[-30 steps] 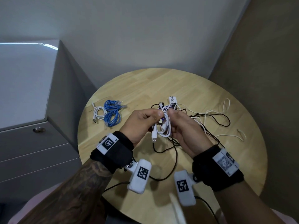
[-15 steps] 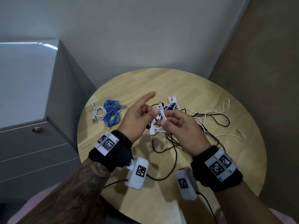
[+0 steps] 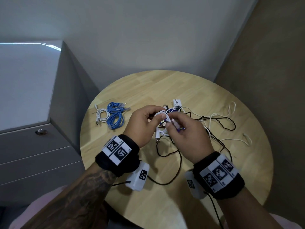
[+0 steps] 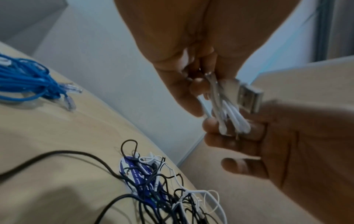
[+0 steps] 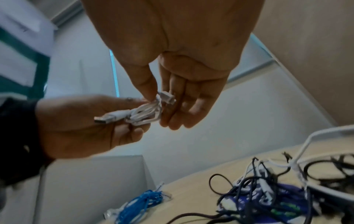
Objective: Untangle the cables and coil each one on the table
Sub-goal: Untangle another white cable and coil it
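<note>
White USB cable bundle (image 3: pixel 162 123), looped, held above the round wooden table (image 3: pixel 206 187) between both hands.

The left hand (image 3: pixel 142 124) curls round the loops; the right hand (image 3: pixel 186 133) pinches them at thumb and fingertips. Below lies a tangle of black and white cables (image 3: pixel 206 128); two coiled blue cables (image 3: pixel 115 117) and a coiled white cable (image 3: pixel 102 115) lie left.

Matt light-wood table (image 3: pixel 206 187), smooth white plastic cable (image 4: pixel 228 115) w/ shiny metal USB plug (image 4: pixel 249 97).

pale wooden table (image 3: pixel 198 187), blue cable coils (image 3: pixel 115 115), white coil (image 3: pixel 102 114), black-and-white tangle (image 3: pixel 212 123)
</note>
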`<state>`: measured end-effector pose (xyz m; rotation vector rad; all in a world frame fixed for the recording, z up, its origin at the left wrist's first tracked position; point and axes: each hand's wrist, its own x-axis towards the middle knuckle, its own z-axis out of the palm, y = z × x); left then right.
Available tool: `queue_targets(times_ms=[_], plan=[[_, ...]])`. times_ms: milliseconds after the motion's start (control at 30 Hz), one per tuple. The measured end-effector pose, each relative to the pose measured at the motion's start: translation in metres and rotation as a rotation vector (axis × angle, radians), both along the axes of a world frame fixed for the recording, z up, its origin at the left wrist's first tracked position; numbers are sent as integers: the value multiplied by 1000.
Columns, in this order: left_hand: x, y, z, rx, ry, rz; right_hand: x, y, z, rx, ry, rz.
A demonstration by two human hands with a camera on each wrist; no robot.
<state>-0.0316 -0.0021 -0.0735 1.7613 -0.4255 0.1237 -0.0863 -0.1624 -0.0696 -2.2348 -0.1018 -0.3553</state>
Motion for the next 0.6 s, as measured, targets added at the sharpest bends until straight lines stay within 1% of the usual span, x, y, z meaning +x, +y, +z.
queue_targets(times_ms=[67, 167, 233, 300, 400, 500, 600], plan=[[-1, -2, -2, 24, -45, 14, -3, 3, 2, -161, -72, -48], [-1, -3, -2, 30, -66, 15, -4, 4, 2, -221, -224, -125], [0, -2, 0, 28, -55, -8, -2, 3, 1, -276, -286, -143], [2, 1, 3, 17, -10, -44, -1, 1, 0, -287, -279, -138], [6, 11, 6, -2, 41, -73, 1, -5, 0, -241, -217, -95], [9, 16, 4, 43, 75, -89, 6, -19, -1, -140, -166, -97], [9, 16, 0, 97, 64, -90, 8, -25, -3, -125, -145, -109]])
